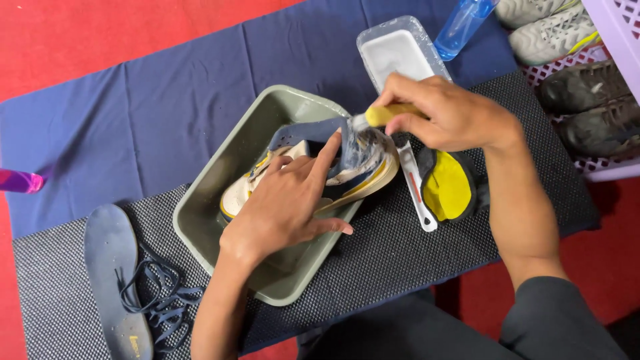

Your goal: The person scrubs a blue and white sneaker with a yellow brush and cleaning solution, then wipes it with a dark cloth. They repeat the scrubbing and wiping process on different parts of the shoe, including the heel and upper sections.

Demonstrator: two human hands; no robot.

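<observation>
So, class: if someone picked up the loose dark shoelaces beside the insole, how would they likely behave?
The shoelaces would probably hang limp, since they lie in loose tangled loops. They look thin, so likely very light. On the textured mat they would likely drag rather than slide.

The shoe (313, 180) is cream and navy with yellow trim; it lies on its side inside the grey-green tray (220, 167), its sole edge turned toward the tray's right rim; foam covers its upper end; the brush (380, 117), with a yellow handle, touches that foamy part.
</observation>
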